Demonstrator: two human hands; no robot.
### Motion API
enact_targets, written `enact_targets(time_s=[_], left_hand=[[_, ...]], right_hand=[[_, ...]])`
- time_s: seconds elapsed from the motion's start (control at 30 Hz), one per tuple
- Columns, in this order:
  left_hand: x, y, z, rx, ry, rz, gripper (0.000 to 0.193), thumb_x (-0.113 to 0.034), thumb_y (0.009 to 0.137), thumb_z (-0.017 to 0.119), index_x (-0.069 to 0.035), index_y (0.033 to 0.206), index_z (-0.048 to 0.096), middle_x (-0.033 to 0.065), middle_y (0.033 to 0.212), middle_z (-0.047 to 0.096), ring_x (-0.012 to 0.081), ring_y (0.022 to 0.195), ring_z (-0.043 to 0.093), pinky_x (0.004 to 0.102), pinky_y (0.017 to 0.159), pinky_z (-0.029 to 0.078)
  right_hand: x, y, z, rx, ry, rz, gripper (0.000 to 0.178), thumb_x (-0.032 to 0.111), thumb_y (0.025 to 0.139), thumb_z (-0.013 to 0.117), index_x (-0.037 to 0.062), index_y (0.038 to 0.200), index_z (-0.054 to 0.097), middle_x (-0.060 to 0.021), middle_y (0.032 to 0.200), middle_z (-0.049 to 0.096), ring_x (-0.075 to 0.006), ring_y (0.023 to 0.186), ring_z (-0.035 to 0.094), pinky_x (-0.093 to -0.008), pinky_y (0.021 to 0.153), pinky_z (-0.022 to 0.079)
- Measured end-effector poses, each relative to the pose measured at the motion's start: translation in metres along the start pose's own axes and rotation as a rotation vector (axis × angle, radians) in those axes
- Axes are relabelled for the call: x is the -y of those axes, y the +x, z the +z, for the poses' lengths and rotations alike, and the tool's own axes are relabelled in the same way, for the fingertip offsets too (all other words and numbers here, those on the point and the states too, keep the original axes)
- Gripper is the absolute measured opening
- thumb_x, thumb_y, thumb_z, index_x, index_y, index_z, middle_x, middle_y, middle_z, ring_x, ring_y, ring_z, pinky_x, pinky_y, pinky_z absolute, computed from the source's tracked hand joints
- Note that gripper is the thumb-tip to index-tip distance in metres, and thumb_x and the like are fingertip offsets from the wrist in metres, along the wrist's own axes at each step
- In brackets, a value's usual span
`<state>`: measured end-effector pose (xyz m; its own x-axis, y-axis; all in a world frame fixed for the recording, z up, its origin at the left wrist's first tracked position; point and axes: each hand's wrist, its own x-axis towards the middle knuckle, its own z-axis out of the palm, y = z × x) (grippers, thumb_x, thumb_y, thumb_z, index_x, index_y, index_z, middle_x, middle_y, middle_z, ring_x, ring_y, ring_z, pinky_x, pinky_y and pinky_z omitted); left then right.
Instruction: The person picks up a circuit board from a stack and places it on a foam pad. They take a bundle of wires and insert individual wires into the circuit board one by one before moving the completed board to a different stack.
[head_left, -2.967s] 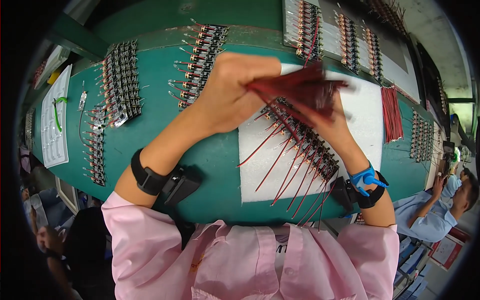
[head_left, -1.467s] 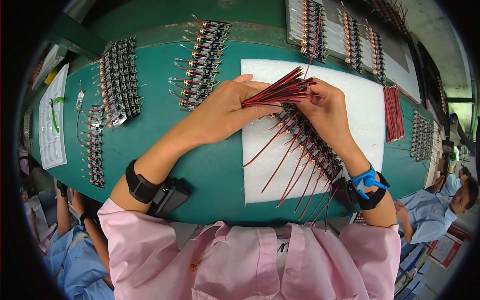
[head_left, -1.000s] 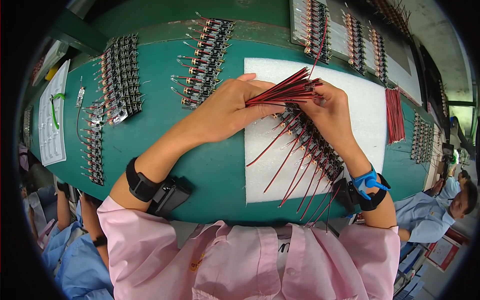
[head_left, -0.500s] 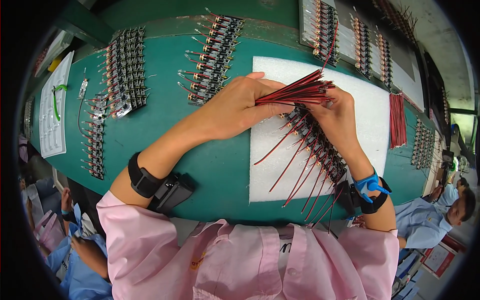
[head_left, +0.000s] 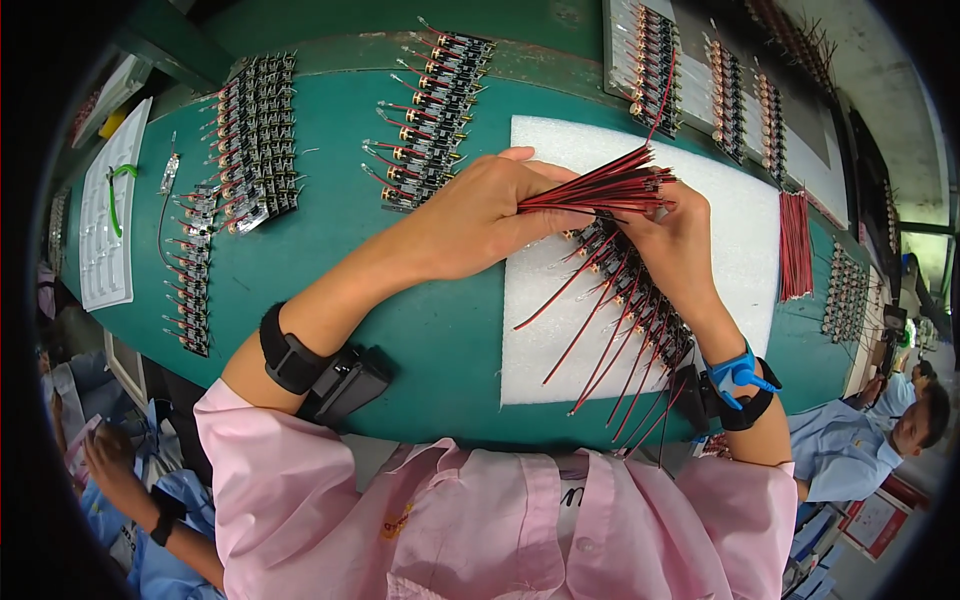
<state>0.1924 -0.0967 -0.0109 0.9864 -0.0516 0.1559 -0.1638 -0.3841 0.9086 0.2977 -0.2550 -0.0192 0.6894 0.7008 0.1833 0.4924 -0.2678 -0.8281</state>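
Observation:
A bundle of thin red-and-black wires [head_left: 600, 188] fans out to the right from my left hand [head_left: 485, 215], which is closed around its left part. My right hand [head_left: 680, 240] is at the fanned end, its thumb and fingers pinched at the wire ends; how many wires it grips is hidden. Partly under my right hand, a slanting panel of small black circuit boards [head_left: 655, 325] lies on a white foam sheet [head_left: 730, 300]. Several red-and-black wires stick out from these boards toward the lower left.
On the green table [head_left: 400, 320], more board panels [head_left: 435, 120] stand beyond my left hand and a dense group of boards [head_left: 260, 140] lies further left. A second wire bundle [head_left: 795, 245] rests right of the foam. A white tray [head_left: 108, 240] is far left. Co-workers sit at both sides.
Both hands stay nearly in place around the wire bundle, with only slight finger shifts. At the lower left, a co-worker's arm has moved.

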Motion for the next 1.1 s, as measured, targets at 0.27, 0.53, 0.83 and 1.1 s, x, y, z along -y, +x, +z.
enact_targets(time_s=[0.27, 0.53, 0.83, 1.1], left_hand=[[0.000, 0.000, 0.000, -0.007, -0.030, 0.000, 0.026, -0.025, 0.078, 0.048, -0.005, 0.090, 0.057, 0.0072, 0.055, 0.049, 0.0194, 0.059, 0.051, 0.0396, 0.093, 0.022], [-0.001, 0.001, -0.001, -0.263, -0.296, -0.079, 0.034, -0.029, 0.080, 0.045, 0.001, 0.072, 0.059, 0.0063, 0.057, 0.054, 0.0143, 0.062, 0.052, 0.0298, 0.072, 0.038], [-0.003, 0.001, -0.014, -0.500, -0.448, -0.263, 0.043, -0.035, 0.081, 0.043, -0.002, 0.053, 0.049, 0.0033, 0.048, 0.045, 0.0104, 0.044, 0.043, 0.0249, 0.047, 0.038], [-0.010, 0.008, -0.008, -0.205, 0.022, -0.304, 0.034, -0.029, 0.076, 0.050, 0.002, 0.063, 0.054, 0.0068, 0.047, 0.044, 0.0141, 0.044, 0.043, 0.0294, 0.043, 0.033]], right_hand=[[0.012, -0.001, -0.001, 0.016, -0.056, -0.060, 0.008, -0.001, 0.064, 0.056, -0.0027, 0.060, 0.049, -0.0065, 0.058, 0.047, -0.0122, 0.047, 0.043, -0.0231, 0.044, 0.035], [0.023, 0.000, -0.013, 0.175, -0.267, -0.163, 0.012, -0.005, 0.063, 0.056, -0.0037, 0.074, 0.056, -0.0101, 0.066, 0.052, -0.0178, 0.058, 0.049, -0.0268, 0.051, 0.039], [0.031, -0.006, -0.022, 0.173, -0.358, -0.348, 0.008, -0.005, 0.067, 0.053, -0.0044, 0.075, 0.055, -0.0123, 0.069, 0.053, -0.0242, 0.060, 0.051, -0.0280, 0.054, 0.040], [0.050, -0.055, -0.078, 0.002, -0.342, 0.028, 0.009, 0.004, 0.075, 0.050, -0.0036, 0.075, 0.055, -0.0091, 0.064, 0.055, -0.0148, 0.051, 0.051, -0.0235, 0.044, 0.038]])
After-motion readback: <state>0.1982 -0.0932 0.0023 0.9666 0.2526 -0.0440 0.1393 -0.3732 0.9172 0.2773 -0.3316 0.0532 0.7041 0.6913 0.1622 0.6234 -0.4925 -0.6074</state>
